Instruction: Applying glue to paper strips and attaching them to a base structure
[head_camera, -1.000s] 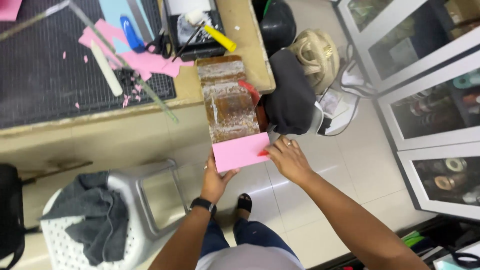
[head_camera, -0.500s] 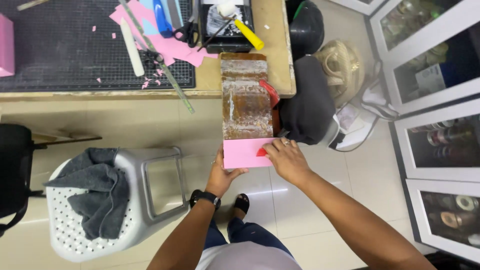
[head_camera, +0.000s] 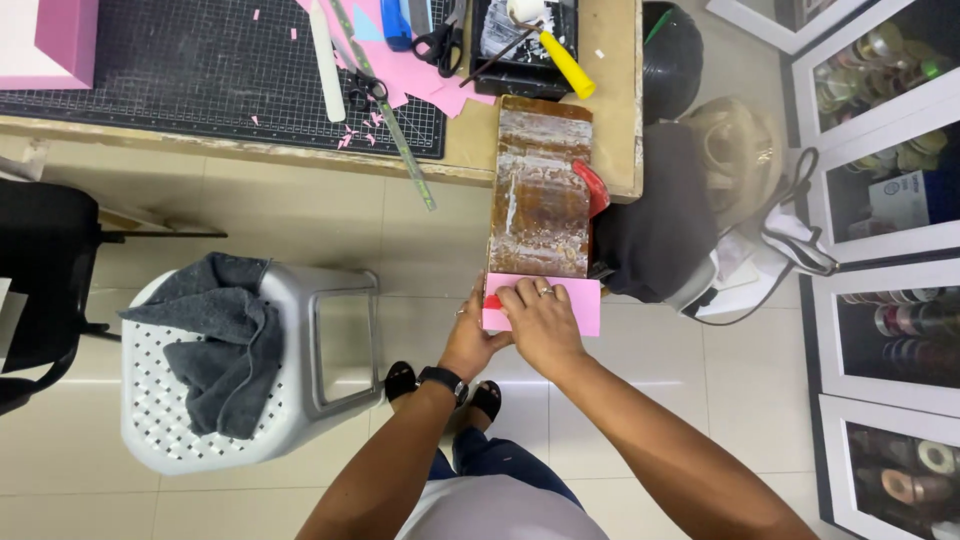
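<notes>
right hand (head_camera: 541, 322) lay flat on the pink sheet (head_camera: 583, 304), fingers (head_camera: 520, 293) together and pressed down on it. left hand (head_camera: 472, 338) gripped its near edge from below, i think. beyond the fingertips the stained board (head_camera: 541, 190) jutted off the bench (head_camera: 615, 110).

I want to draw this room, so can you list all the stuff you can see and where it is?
Pink paper sheet: one, pink, at the near end of the board, under the hands.
Board: one, brown with white smears, jutting off the table edge.
Cutting mat: one, black with a grid, on the table.
Scissors: one, black handles, top of the table.
Ruler: one, long, greenish, across the mat edge.
Stool: one, grey plastic, on the floor at left.
Cloth: one, dark grey, on the stool.
Left hand: holds the sheet's left edge.
Right hand: pressed flat on the sheet.
</notes>
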